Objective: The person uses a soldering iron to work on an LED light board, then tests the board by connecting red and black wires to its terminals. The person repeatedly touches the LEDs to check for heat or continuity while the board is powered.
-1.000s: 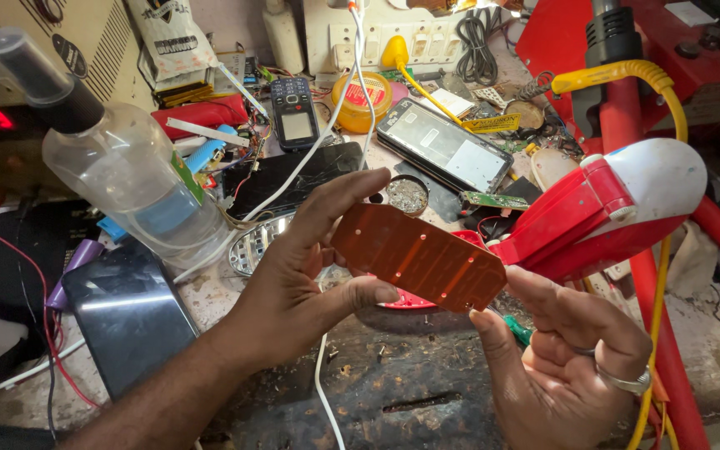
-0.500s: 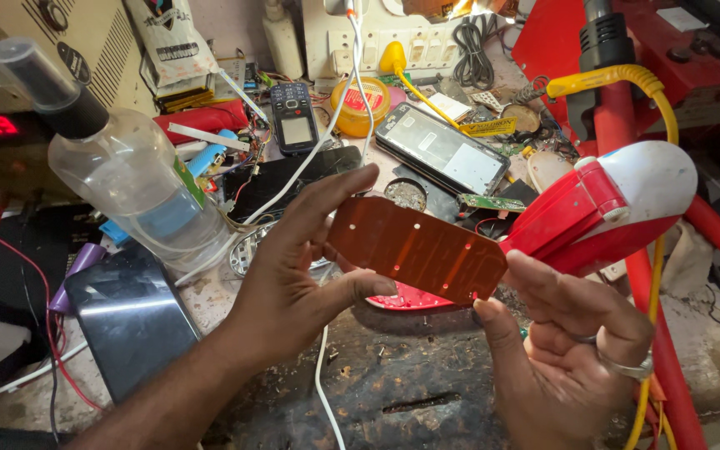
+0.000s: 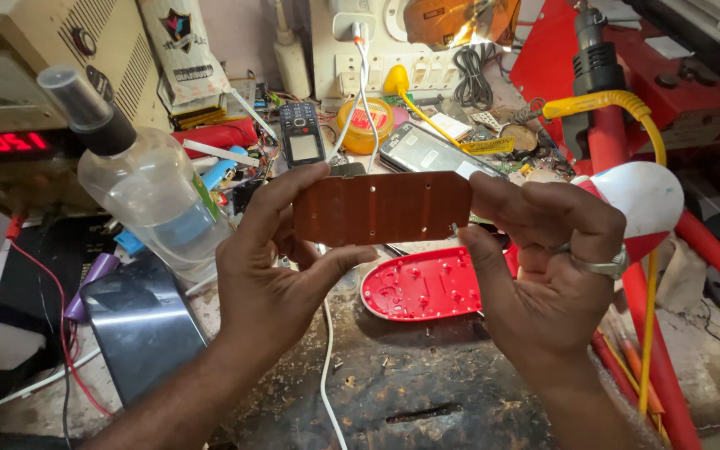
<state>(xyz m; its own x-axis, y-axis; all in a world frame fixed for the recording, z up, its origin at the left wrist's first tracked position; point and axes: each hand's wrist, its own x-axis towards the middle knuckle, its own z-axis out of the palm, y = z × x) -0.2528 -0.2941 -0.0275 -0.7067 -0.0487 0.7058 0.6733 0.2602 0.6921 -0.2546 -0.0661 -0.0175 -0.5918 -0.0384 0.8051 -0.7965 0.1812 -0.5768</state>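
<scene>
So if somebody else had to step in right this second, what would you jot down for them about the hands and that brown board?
Left hand: pinches the left end of the brown circuit board, thumb below, fingers above.
Right hand: grips the board's right end the same way; a ring sits on one finger.
The board is held level in the air, above the bench, over the red plastic shell that lies open and empty.
Done: board is out of the shell.
Left: the board is not yet set down or refitted; a clear spray bottle stands at left.

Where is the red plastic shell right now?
In the head view, the red plastic shell lies open side up on the bench at centre, below the brown circuit board held between the left hand and right hand.
</scene>
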